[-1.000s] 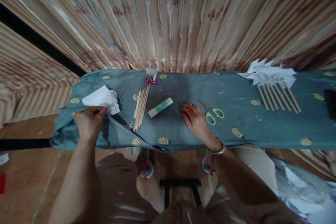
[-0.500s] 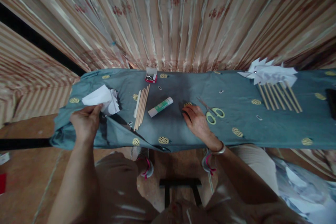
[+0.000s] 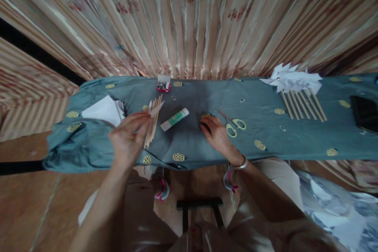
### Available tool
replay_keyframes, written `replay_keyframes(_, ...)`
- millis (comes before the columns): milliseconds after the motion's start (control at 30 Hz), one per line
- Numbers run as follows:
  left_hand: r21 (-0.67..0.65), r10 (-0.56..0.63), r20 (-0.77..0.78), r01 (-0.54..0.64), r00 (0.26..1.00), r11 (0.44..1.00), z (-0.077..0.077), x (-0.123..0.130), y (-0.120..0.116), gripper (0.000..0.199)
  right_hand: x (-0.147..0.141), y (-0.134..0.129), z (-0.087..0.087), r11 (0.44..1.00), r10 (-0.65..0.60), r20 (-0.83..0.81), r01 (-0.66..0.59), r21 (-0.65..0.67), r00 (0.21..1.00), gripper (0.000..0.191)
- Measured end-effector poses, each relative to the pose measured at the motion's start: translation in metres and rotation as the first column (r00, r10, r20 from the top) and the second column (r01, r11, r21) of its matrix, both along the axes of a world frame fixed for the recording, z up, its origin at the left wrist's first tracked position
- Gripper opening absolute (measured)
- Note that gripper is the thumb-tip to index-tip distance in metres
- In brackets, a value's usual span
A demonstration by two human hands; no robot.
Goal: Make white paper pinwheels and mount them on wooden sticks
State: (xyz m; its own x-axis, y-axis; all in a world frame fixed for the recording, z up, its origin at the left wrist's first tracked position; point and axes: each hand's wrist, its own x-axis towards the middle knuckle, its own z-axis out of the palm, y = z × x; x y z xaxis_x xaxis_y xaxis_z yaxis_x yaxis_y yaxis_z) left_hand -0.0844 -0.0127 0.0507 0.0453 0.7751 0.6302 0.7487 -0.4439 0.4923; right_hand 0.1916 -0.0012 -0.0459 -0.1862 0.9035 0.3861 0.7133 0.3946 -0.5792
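Observation:
My left hand (image 3: 130, 132) is raised over the left part of the cloth, its fingers pinched on a white pointed piece of paper (image 3: 157, 108). Behind that paper lie several thin wooden sticks (image 3: 154, 124) side by side. A pile of folded white paper (image 3: 102, 110) rests to the left of this hand. My right hand (image 3: 217, 134) lies on the cloth with fingers bent and thumb apart, and I see nothing in it. Close by on its right are scissors (image 3: 235, 124) with light green handles. Between the two hands lies a glue stick (image 3: 175, 119).
A small open red box (image 3: 163, 83) of metal bits stands at the back edge. Paper pinwheels on sticks (image 3: 295, 80) lie at the right, with a dark phone (image 3: 364, 112) beyond. The narrow table wears a green cloth (image 3: 201, 151). A striped curtain (image 3: 189, 23) hangs behind.
My left hand has moved right from the paper pile, carrying a piece of paper over the sticks. My right hand stays in place beside the scissors. The view has shifted slightly.

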Motion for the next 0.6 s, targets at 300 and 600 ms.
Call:
replay_keyframes(300,-0.038,-0.565,-0.233,0.574,0.791,0.818,-0.043,0.107,-0.033,0.012,0.039,0.008,0.027,0.988,-0.022,-0.107,0.005,-0.157,0.994,0.026)
replay_keyframes(600,-0.203,-0.601,-0.119,0.573,0.791,0.794,-0.041,0.122,-0.032,0.020,0.070,-0.015,0.065,0.775,0.383,-0.228,-0.445,-0.449,0.895,0.033)
